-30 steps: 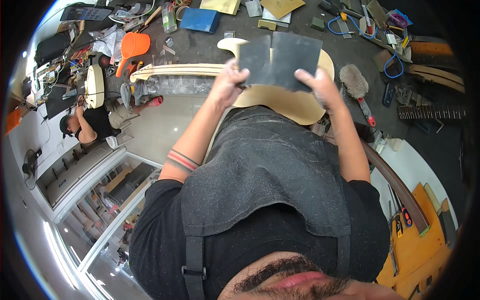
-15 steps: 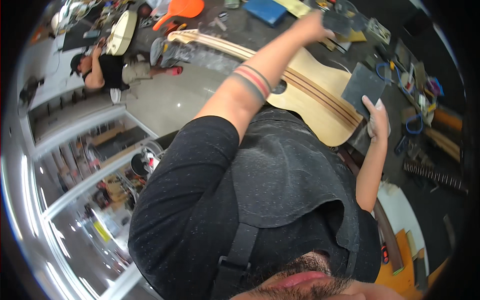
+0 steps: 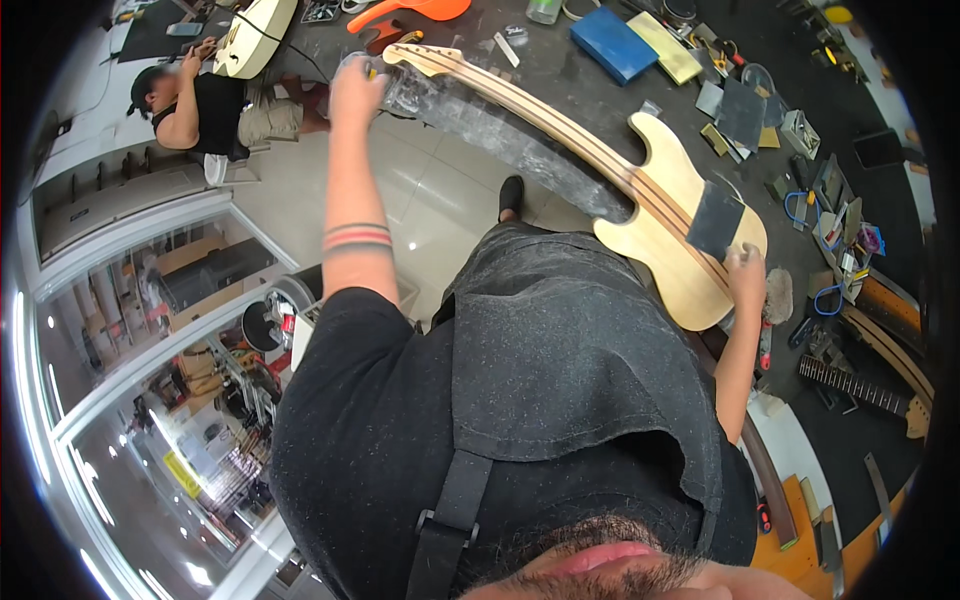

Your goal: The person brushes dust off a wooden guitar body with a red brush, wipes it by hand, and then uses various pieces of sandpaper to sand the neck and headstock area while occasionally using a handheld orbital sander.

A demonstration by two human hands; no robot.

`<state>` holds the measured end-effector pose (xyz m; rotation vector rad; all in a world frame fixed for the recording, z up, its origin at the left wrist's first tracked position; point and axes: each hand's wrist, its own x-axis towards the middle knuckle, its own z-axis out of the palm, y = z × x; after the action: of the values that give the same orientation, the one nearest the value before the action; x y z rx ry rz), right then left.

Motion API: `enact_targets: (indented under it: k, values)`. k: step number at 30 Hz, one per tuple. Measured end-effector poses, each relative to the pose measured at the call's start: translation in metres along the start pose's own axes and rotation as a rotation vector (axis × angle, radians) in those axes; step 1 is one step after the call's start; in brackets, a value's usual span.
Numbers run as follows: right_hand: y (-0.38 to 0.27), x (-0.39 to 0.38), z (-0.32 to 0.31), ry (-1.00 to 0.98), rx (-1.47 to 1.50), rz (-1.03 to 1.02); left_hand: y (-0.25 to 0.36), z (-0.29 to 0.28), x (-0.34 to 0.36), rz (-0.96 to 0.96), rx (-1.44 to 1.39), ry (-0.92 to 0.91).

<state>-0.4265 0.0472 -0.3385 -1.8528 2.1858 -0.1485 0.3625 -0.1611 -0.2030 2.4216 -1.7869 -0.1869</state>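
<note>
A bare wood guitar lies on the dark desk, held at both ends.

The guitar point(image 3: 640, 200) lies long and slanted: its head end points up and left, its round body sits low and right, near the desk's point(image 3: 600, 95) front edge. Half a second ago the left hand point(image 3: 358, 88) was high over the far tools; now it is curled round the thin neck end. The right hand point(image 3: 745, 268) still pinches a dark sanding sheet point(image 3: 715, 220) flat on the body. Open floor point(image 3: 440, 200) lies left of the desk edge. Tools crowd the desk to the right. Another person point(image 3: 195, 95) sits far off.
</note>
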Motion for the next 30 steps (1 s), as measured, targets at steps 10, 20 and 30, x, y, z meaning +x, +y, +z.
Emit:
enact_targets:
  k: [10, 20, 30]
  values:
    - [-0.263, -0.004, -0.008, -0.148, 0.404, -0.097, -0.094, 0.045, 0.07, -0.065, -0.077, -0.101]
    - [-0.581, 0.022, -0.019, -0.574, 0.712, -0.557, -0.164, -0.007, -0.041, -0.473, -1.777, -0.032]
    - [-0.705, 0.034, -0.075, -0.447, 1.511, -0.092, -0.04, -0.069, -0.073, -0.285, -2.063, 0.155]
